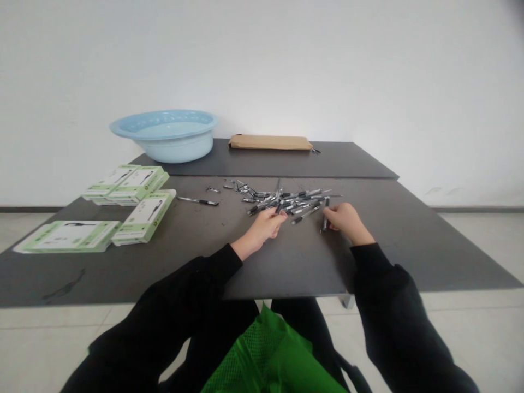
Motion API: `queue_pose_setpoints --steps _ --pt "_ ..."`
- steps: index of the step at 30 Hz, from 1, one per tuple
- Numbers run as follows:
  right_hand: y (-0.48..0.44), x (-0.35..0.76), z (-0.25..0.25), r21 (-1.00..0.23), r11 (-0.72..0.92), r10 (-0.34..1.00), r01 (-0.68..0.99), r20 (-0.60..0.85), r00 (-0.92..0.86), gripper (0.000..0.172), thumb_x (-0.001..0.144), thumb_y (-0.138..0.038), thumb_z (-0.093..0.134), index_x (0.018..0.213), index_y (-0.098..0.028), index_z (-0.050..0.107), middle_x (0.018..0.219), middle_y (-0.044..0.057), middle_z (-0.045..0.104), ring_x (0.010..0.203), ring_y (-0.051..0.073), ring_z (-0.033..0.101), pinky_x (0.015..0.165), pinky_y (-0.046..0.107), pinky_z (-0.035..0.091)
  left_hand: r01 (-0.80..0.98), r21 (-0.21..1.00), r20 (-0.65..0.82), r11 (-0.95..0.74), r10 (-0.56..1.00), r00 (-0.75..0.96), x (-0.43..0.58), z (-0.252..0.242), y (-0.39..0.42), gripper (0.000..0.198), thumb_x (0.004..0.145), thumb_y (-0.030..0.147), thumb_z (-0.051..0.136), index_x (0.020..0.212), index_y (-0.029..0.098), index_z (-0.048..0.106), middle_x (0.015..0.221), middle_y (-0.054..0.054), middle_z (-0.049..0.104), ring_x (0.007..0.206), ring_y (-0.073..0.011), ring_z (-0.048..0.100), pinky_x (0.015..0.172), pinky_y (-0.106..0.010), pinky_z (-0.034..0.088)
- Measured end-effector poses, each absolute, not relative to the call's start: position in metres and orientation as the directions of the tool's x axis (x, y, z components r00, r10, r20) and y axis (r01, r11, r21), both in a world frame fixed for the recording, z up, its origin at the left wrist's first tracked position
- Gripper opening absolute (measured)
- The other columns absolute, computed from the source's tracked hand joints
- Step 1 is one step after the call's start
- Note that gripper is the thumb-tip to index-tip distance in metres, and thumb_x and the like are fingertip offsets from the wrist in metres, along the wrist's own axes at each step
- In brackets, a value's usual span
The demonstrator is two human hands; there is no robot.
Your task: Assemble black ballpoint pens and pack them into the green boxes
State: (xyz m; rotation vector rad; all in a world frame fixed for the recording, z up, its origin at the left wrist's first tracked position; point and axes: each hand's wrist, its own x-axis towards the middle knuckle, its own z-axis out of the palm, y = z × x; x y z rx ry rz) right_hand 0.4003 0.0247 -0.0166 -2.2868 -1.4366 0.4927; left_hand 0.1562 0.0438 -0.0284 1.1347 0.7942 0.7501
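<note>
My left hand is closed on a pen at the front edge of a loose pile of pens. To the right of the pile, my right hand pinches another pen, which stands nearly upright between the fingers. The pens have clear barrels with black parts and point in many directions. Smaller pen parts are scattered at the pile's left end. One pen lies apart on the table, farther left.
A light blue basin stands at the back left of the dark table. Flat brown cardboard lies behind the pile. Green and white boxes are stacked on the left. A green bag is on my lap.
</note>
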Motion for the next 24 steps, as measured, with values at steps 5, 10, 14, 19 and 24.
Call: queue_pose_setpoints --steps 5,10,14,19,24 --pt "0.003 0.359 -0.008 -0.723 0.069 0.927 0.687 0.301 0.224 0.033 0.084 -0.04 0.049 0.068 -0.014 0.062 0.056 0.001 0.056 0.054 0.013 0.05 0.052 0.022 0.035 -0.173 0.958 -0.1 0.227 0.834 0.542 0.155 -0.028 0.044 0.021 0.084 0.035 0.064 0.086 0.016 0.054 0.047 0.012 0.028 0.036 -0.0027 0.022 0.039 -0.018 0.015" --pt "0.003 0.29 -0.013 -0.714 0.263 0.946 0.649 0.324 -0.026 0.03 0.088 -0.037 0.048 0.076 -0.015 0.064 0.063 0.002 0.062 0.056 0.013 0.051 0.055 0.022 0.036 -0.27 0.946 -0.024 0.178 0.872 0.49 0.153 -0.03 0.043 0.036 0.074 0.047 0.072 0.08 0.016 0.054 0.05 0.011 0.033 0.037 -0.0019 0.025 0.038 -0.017 0.019" --pt "0.008 0.285 -0.015 -0.648 0.228 0.957 0.727 0.288 -0.043 0.03 0.089 -0.038 0.048 0.08 -0.017 0.068 0.068 0.003 0.067 0.058 0.014 0.055 0.057 0.024 0.037 -0.239 0.962 -0.024 0.132 0.913 0.407 0.146 -0.029 0.048 0.039 0.071 0.05 0.073 0.073 0.016 0.054 0.047 0.012 0.031 0.037 -0.0018 0.024 0.038 -0.018 0.018" --pt "0.013 0.344 -0.008 -0.559 -0.177 0.884 0.81 0.272 0.38 0.042 0.083 -0.048 0.056 0.105 -0.013 0.065 0.084 0.011 0.072 0.074 0.022 0.065 0.066 0.028 0.044 -0.151 0.987 0.009 0.06 0.909 0.416 0.139 -0.023 0.053 0.041 0.074 0.053 0.068 0.078 0.013 0.064 0.046 0.011 0.029 0.038 -0.0031 0.024 0.039 -0.019 0.016" --pt "0.022 0.387 -0.014 -0.234 -0.505 0.86 0.831 -0.052 0.508 0.059 0.084 -0.064 0.044 0.086 -0.013 0.072 0.087 0.022 0.071 0.09 0.034 0.068 0.071 0.036 0.047 -0.1 0.994 0.017 0.041 0.856 0.517 0.14 -0.022 0.05 0.04 0.075 0.053 0.067 0.079 0.013 0.067 0.047 0.01 0.028 0.04 -0.0041 0.026 0.041 -0.02 0.018"
